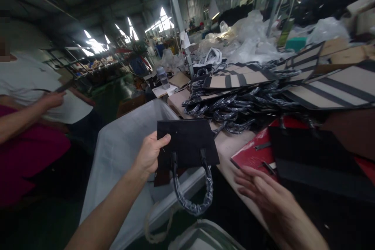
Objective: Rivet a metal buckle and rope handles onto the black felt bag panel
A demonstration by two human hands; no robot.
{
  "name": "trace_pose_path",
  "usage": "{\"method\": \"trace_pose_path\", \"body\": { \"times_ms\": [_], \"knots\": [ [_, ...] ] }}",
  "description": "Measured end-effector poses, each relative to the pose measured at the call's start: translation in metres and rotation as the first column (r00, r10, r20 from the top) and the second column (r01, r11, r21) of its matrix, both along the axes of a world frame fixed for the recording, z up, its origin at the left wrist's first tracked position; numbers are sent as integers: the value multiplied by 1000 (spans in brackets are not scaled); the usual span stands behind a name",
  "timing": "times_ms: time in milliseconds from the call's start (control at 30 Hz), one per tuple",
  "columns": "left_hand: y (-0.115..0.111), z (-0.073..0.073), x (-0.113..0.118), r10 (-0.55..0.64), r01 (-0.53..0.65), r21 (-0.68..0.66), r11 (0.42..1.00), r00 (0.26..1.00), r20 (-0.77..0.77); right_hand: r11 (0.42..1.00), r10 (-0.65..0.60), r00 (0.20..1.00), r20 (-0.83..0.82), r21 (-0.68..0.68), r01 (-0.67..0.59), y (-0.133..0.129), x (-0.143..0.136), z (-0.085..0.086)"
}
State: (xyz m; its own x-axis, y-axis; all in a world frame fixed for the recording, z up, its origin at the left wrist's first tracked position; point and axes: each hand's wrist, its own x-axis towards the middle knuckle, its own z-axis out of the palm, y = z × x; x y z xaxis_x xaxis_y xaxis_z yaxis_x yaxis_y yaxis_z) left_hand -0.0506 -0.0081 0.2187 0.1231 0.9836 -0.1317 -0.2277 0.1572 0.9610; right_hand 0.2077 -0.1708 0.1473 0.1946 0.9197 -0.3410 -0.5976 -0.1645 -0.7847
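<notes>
Two hands are in view over the edge of a cluttered bench [231, 146]. The left hand [150, 152] grips a black panel [187, 142] by its left edge, thumb on the face, fingers behind; the panel is held clear of the bench, above a clear plastic bin [123, 152]. A wrapped black handle [193, 191] hangs from the panel's lower edge in a loop. The right hand [263, 195] holds nothing: it lies flat and open, fingers extended, at the bench edge, its fingertips touching or just short of a red sheet [252, 152]; contact cannot be confirmed. A second black panel [310, 156] lies on that sheet.

Further back on the bench sits a heap of wrapped handles [240, 105], with striped tan panels [336, 90] stacked on and beside it. A person in white [43, 86] stands at far left, apart from this work, and beside them a red garment [29, 152].

Judgement: the step in hand appears to be lifting one finished handled panel away from the bench, over the bin, while the free hand goes to the stock on the bench. The next move would call for a firm hold on the left edge so that the hanging handle does not swing the panel, and for the right hand to separate a single piece from the red sheet.
</notes>
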Motion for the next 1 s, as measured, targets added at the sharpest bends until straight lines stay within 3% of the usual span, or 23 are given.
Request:
{"method": "trace_pose_path", "body": {
  "times_ms": [67,133,200,300,433,667,800,900,1000],
  "knots": [
    [-10,-6,6,6,-6,-3,1000,1000,24,990,134,959,-251,75,-119,25,-28,-2],
    [-20,-12,11,7,-7,-7,1000,999,38,975,207,892,-402,159,-155,46,-54,-7],
    [-28,-18,12,12,-11,-24,1000,999,51,969,232,840,-491,195,-154,59,-72,-14],
    [-35,-30,11,16,-4,-132,991,996,91,977,198,824,-531,179,-120,63,-81,-29],
    [-42,-49,10,-7,63,-304,950,984,181,985,142,841,-522,155,-70,58,-79,-47],
    [-53,-69,4,1,60,-310,949,981,193,987,156,898,-412,111,-120,50,-69,-64],
    [-36,-83,-13,78,40,-368,929,951,299,968,249,915,-316,88,-233,34,-52,-72],
    [-15,-105,-20,43,116,-384,916,923,382,956,290,928,-233,33,-291,20,-38,-73],
    [8,-131,-26,14,164,-428,889,924,383,957,287,958,-19,-36,-287,7,-24,-73]
  ]
}}
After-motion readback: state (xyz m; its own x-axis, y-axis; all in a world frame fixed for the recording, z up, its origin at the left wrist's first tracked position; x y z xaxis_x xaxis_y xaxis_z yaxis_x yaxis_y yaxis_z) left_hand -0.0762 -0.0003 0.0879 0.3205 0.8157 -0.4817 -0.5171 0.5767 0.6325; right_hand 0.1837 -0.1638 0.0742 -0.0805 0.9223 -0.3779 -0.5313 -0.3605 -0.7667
